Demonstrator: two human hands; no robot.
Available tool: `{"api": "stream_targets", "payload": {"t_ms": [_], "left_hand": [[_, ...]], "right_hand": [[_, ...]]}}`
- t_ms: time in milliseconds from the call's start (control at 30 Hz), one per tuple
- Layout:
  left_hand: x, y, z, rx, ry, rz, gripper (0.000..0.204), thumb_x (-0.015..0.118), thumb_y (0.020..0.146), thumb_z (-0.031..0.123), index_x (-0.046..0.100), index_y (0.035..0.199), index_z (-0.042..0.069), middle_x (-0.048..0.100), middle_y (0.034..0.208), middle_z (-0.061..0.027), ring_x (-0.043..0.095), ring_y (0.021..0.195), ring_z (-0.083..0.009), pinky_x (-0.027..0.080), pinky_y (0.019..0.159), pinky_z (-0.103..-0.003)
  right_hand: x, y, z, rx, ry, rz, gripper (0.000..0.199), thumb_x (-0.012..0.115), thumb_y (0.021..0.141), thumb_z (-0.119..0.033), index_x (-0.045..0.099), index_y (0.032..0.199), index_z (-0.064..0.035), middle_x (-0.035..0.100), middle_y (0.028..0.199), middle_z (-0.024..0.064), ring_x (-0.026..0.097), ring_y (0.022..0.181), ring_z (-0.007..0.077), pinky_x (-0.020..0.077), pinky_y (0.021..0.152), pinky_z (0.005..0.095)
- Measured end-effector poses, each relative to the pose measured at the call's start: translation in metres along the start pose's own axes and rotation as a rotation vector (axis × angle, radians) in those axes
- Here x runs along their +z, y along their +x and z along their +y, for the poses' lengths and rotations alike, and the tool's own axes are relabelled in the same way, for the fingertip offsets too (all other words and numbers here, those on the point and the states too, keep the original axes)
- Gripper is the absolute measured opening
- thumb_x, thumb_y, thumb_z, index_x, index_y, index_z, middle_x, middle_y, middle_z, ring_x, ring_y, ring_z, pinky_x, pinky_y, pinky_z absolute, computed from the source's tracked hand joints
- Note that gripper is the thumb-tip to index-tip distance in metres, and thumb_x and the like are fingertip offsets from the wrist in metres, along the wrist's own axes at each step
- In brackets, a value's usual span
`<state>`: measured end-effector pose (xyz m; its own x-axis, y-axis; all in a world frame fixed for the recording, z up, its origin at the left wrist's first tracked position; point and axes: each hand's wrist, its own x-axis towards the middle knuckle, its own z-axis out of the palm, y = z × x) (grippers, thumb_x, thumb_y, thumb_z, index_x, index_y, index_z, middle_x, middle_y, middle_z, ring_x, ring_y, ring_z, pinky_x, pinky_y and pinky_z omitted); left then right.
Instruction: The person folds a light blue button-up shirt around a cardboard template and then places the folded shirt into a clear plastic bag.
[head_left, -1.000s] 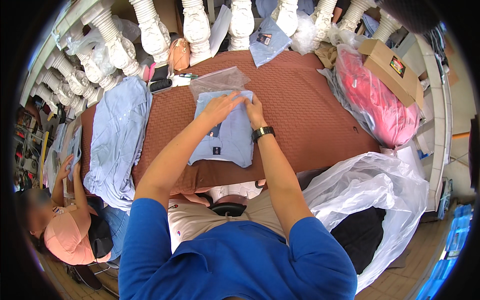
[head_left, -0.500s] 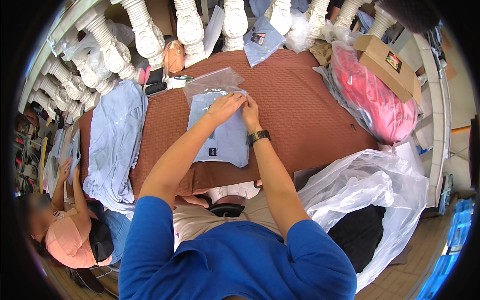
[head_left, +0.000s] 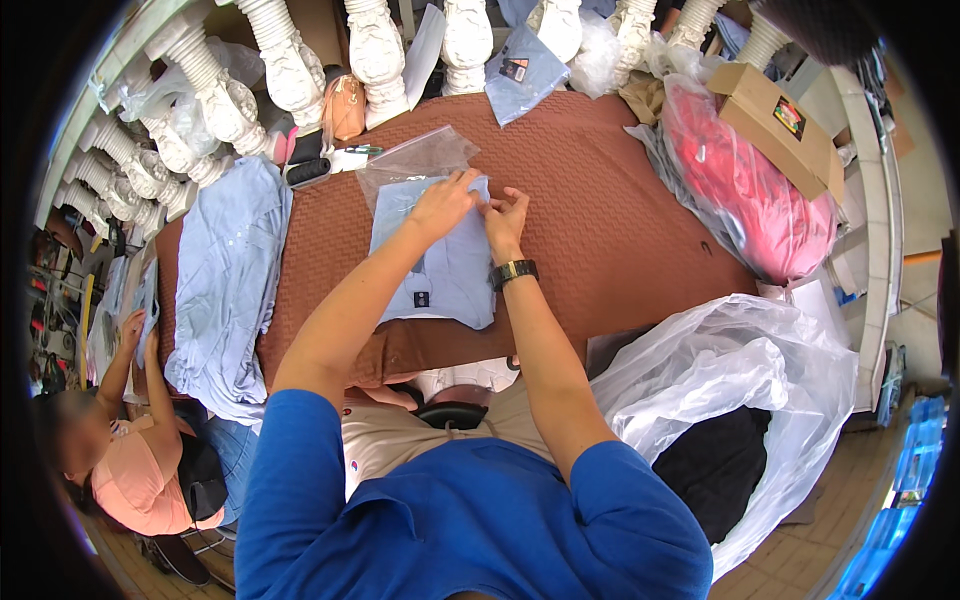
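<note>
Working from a distance, I bring my left grip (head_left: pixel 445 207) and right grip (head_left: pixel 506 224) together at the far right corner of a folded light-blue shirt (head_left: pixel 457 275), which lies flat on the brown-covered bench (head_left: pixel 600 225), a dark tag (head_left: pixel 421 299) toward its near edge. A clear plastic bag (head_left: pixel 432 153) extends past the shirt's far edge; whether the shirt sits inside it or only overlaps it, I cannot tell. My left grip is palm down, its fingers reaching to the corner, and I cannot tell whether they pinch anything. My right grip, with a dark wristwatch (head_left: pixel 514 272) behind it, is narrow, thumb and finger close beside the left fingertips; what lies between them, if anything, is too small to make out.

I judge the step in hand to be adjusting that corner. The next move seems to call for a light touch, the left grip steadying the cloth so the folds stay square.

Left of the shirt lies a long heap of light-blue garments (head_left: pixel 230 270). A packaged blue shirt (head_left: pixel 530 85) rests at the far edge; at far right, a pink bundle (head_left: pixel 725 165) in clear plastic lies beside a cardboard box (head_left: pixel 765 130). At near right, a clear sack (head_left: pixel 680 355) reveals black cloth (head_left: pixel 715 470); at left sits a co-worker (head_left: pixel 150 470) in a peach top.
</note>
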<state>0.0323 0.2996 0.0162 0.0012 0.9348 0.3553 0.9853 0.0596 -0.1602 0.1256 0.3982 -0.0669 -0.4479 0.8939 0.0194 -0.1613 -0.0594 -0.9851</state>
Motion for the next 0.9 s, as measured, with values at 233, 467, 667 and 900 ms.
{"api": "stream_targets", "payload": {"t_ms": [233, 467, 667, 900], "left_hand": [[0.012, -0.014, -0.015, 0.074, 0.159, 0.099, 0.033, 0.062, 0.082, 0.007, 0.063, 0.114, 0.001, 0.059, 0.118, -0.0106, 0.06, 0.11, -0.0264, 0.057, 0.086, -0.035], [0.004, -0.012, -0.017, -0.186, -0.099, 0.172, 0.037, 0.059, 0.082, -0.001, 0.058, 0.119, 0.004, 0.062, 0.111, -0.015, 0.064, 0.102, -0.033, 0.058, 0.082, -0.039], [0.008, -0.004, -0.023, -0.294, -0.248, 0.234, 0.021, 0.062, 0.085, 0.003, 0.058, 0.106, 0.003, 0.065, 0.101, -0.0171, 0.065, 0.092, -0.036, 0.055, 0.079, -0.045], [0.018, -0.011, -0.016, -0.278, -0.428, 0.236, 0.016, 0.061, 0.091, 0.009, 0.06, 0.105, 0.002, 0.065, 0.102, -0.0174, 0.063, 0.092, -0.0384, 0.052, 0.079, -0.046]], "right_hand": [[0.004, -0.003, -0.005, 0.006, 0.028, -0.022, 0.055, 0.074, 0.082, 0.0, 0.042, 0.126, -0.0023, 0.068, 0.088, 0.0103, 0.062, 0.079, 0.0148, 0.05, 0.074, 0.0285], [0.006, -0.007, -0.012, 0.011, 0.031, -0.064, 0.052, 0.074, 0.082, -0.001, 0.044, 0.125, -0.0024, 0.069, 0.089, 0.0095, 0.062, 0.08, 0.0141, 0.05, 0.074, 0.0284], [0.006, -0.005, -0.017, -0.02, -0.046, -0.126, 0.052, 0.075, 0.083, -0.002, 0.045, 0.125, -0.0015, 0.067, 0.092, 0.0081, 0.061, 0.084, 0.0133, 0.0494, 0.075, 0.0275], [0.005, 0.0, -0.019, -0.052, -0.137, -0.116, 0.053, 0.076, 0.081, -0.002, 0.045, 0.124, 0.0001, 0.069, 0.086, 0.0086, 0.062, 0.078, 0.0132, 0.0504, 0.071, 0.0272]]}}
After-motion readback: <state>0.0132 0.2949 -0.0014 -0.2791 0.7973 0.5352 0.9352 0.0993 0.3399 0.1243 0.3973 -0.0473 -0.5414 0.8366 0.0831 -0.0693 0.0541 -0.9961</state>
